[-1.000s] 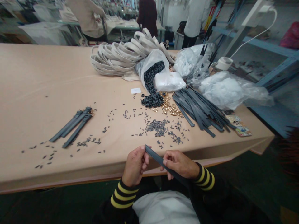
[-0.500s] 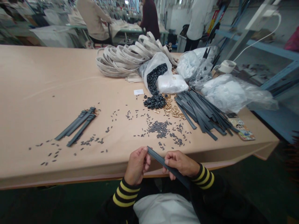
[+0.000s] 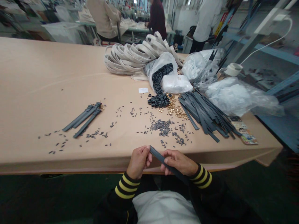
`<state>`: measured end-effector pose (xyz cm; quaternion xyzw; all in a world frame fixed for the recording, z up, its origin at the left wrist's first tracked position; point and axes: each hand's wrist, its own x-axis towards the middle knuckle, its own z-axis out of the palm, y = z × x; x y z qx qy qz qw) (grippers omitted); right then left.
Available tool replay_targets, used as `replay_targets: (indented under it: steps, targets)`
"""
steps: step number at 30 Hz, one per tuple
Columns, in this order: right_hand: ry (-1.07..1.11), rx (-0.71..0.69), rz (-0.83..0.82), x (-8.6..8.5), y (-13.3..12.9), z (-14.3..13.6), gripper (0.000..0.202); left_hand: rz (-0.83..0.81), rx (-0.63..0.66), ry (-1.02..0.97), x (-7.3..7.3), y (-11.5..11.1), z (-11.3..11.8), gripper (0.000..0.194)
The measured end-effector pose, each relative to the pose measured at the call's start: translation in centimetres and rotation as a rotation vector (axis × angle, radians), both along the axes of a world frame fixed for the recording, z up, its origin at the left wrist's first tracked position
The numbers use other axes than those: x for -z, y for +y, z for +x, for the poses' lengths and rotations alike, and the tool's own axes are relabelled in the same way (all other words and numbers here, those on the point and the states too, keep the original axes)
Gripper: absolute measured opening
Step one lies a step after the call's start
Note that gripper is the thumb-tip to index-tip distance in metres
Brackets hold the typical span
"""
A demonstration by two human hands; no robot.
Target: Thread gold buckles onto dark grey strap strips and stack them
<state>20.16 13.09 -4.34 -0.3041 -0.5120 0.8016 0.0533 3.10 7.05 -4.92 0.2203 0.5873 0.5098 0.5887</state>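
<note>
A dark grey strap (image 3: 158, 155) slants between my hands at the table's front edge. My left hand (image 3: 139, 160) pinches its upper end between thumb and fingers. Farther down, my right hand (image 3: 178, 162) is closed around the same strap, whose lower end runs toward my lap and is lost against dark clothing. Just beyond my hands lies a heap of small dark pieces (image 3: 162, 127), with more scattered to the left. Three straps with gold-coloured metal at their ends (image 3: 86, 116) rest on the left.
Dark rings (image 3: 159, 100) spill from a plastic bag (image 3: 149, 70) beside gold-coloured metal buckles (image 3: 175, 109). A pile of loose grey straps (image 3: 203, 113) lies right of them. Coiled pale webbing (image 3: 130, 59) and plastic bags (image 3: 233, 96) stand behind. Other people are in the background.
The view has shifted slightly, so the table's contents appear a little farther right. Both hands keep hold of the strap, with the right hand slightly nearer the left.
</note>
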Motion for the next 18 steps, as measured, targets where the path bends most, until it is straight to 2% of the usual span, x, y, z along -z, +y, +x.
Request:
replay_targets:
  steps: [3,5,6,8,10,11,14,18]
  targets:
    - [-0.003,-0.015,0.027,-0.2,0.1,-0.5,0.038,0.004,0.009,-0.010,-0.3,0.0,0.1,0.034]
    - [-0.042,-0.034,0.157,-0.5,0.0,-0.9,0.030,0.010,0.001,-0.046,-0.8,0.0,0.2,0.030]
    - [-0.078,-0.032,0.297,-0.7,-0.1,-1.1,0.024,0.015,-0.009,-0.075,-1.0,-0.1,0.2,0.030]
    - [-0.171,-0.001,0.688,-1.2,-0.5,-1.4,0.020,0.030,-0.031,-0.123,-1.5,-0.2,0.3,0.030]
    - [-0.261,0.028,1.050,-1.7,-1.0,-1.5,0.026,0.060,-0.041,-0.107,-1.7,-0.4,0.2,0.029]
    - [-0.299,0.035,1.168,-1.9,-1.3,-1.5,0.029,0.079,-0.038,-0.071,-1.7,-0.6,0.2,0.028]
    - [-0.356,0.045,1.319,-2.2,-1.8,-1.4,0.032,0.138,-0.022,0.084,-1.3,-1.1,0.2,0.023]
    - [-0.342,0.081,1.354,-2.0,-1.9,-1.4,0.029,0.156,-0.023,0.184,-0.7,-1.4,0.3,0.022]
